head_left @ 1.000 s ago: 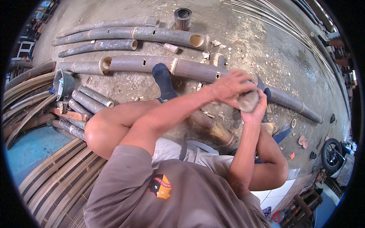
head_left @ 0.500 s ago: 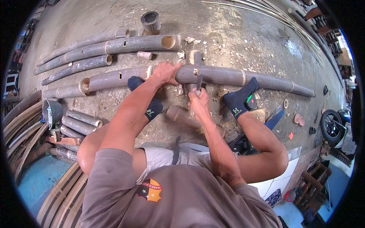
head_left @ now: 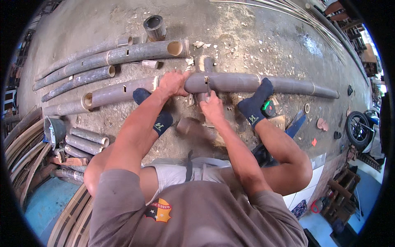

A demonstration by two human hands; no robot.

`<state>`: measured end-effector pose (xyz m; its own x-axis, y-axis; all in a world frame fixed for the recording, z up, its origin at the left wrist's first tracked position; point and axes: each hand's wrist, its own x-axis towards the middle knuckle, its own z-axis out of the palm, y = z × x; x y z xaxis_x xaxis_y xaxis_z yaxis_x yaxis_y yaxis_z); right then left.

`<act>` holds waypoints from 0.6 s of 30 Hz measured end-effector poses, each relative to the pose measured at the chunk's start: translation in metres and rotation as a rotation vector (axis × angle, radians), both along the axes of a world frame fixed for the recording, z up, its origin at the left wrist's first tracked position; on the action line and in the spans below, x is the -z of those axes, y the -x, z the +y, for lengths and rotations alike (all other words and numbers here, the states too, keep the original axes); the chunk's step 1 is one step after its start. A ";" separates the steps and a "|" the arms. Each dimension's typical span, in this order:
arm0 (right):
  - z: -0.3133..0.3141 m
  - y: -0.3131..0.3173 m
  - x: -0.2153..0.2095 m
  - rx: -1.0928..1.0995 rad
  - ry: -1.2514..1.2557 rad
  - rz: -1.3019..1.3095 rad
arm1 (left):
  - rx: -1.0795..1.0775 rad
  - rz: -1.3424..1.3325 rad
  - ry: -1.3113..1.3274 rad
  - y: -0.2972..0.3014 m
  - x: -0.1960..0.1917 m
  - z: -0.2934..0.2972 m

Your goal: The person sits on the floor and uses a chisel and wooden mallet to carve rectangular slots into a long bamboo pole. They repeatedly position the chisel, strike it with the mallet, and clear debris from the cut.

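A long grey-brown bamboo pole [head_left: 230, 82] lies across in front of me, its middle over a short crosswise bamboo piece [head_left: 204, 62]. My left hand [head_left: 174, 83] is closed over the pole from above, left of a small cut slot [head_left: 207, 79]. In my right hand [head_left: 213, 108] is a slim metal chisel [head_left: 208, 87], gripped just below the pole. Its blade points up at the slot; the exact contact is too small to tell. My socked feet [head_left: 253, 103] rest against the pole. Between them lies a blurred cylindrical wooden piece [head_left: 191, 126].
Several slotted bamboo poles [head_left: 140, 50] lie beyond on the left, near a dark can [head_left: 155, 28]. Short bamboo lengths [head_left: 84, 144] and a bucket [head_left: 55, 129] are at left. A tape measure [head_left: 268, 108] and a blue saw [head_left: 297, 127] lie right. Chips litter the floor.
My right hand has moved slightly up, bringing the chisel closer over the pole's slot. The left hand keeps its hold. The whole view has shifted a little.
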<state>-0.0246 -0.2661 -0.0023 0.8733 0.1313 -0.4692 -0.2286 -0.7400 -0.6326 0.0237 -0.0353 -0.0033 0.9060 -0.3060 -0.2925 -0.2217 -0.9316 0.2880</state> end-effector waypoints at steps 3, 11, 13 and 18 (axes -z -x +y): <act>-0.028 -0.013 -0.014 -0.132 -0.006 0.066 | -0.008 -0.001 -0.011 0.008 0.006 -0.004; -0.004 0.024 0.044 0.207 -0.279 -0.068 | -0.029 0.045 -0.039 0.005 -0.003 -0.011; 0.001 0.025 0.055 0.246 -0.295 -0.052 | -0.027 0.031 -0.031 0.006 -0.003 -0.009; -0.007 -0.019 -0.016 -0.132 0.130 -0.043 | -0.053 0.041 -0.053 0.007 -0.002 -0.008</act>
